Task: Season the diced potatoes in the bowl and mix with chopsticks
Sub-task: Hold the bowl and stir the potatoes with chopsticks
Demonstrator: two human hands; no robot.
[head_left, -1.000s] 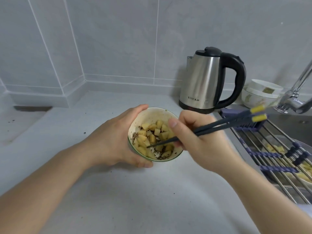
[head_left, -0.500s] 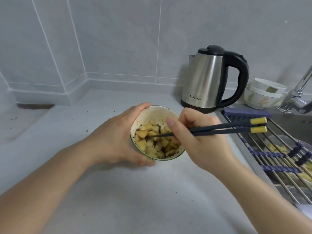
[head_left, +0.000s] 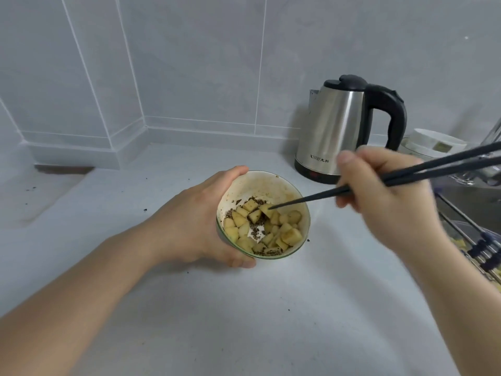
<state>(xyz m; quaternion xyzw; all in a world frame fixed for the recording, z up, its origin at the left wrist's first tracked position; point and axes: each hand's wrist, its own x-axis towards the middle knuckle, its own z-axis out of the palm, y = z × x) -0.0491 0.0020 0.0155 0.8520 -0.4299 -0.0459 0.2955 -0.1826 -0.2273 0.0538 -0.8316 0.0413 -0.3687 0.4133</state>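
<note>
Dark chopsticks [head_left: 406, 176] pinched in the right hand [head_left: 385, 196] touch diced potatoes [head_left: 267, 230]; left hand [head_left: 198, 215] grips the bowl [head_left: 273, 185].

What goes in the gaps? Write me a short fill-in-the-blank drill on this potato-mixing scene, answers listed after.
1. The left hand grips the side of the ____.
2. The right hand holds a pair of dark ____, tips in the diced potatoes.
3. Behind the right hand stands a steel ____ with a black handle.
4. The dark specks of seasoning lie among the potatoes and on the grey ____.

Answers: bowl; chopsticks; kettle; counter
</note>
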